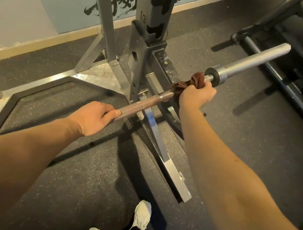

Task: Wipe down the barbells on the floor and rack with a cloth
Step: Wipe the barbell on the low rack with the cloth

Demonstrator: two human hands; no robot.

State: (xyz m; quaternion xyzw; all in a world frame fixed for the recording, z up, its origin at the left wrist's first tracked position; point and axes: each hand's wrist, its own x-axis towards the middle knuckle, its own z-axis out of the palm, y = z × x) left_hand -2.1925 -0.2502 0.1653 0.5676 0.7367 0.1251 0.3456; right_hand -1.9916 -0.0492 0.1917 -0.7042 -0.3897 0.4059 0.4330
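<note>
A steel barbell (148, 101) runs from lower left to upper right, held above the floor in front of the rack. My left hand (96, 118) grips its knurled shaft near the middle of the view. My right hand (195, 95) grips a brown cloth (187, 83) wrapped round the shaft just inside the collar (212, 74). The bare chrome sleeve (255, 60) sticks out past the collar to the upper right.
The grey rack upright (143, 57) with numbered holes stands just behind the bar, its base rails (162, 149) spreading over the dark rubber floor. Black machine tubing (281, 85) lies at the right. My white shoes (142, 215) are at the bottom.
</note>
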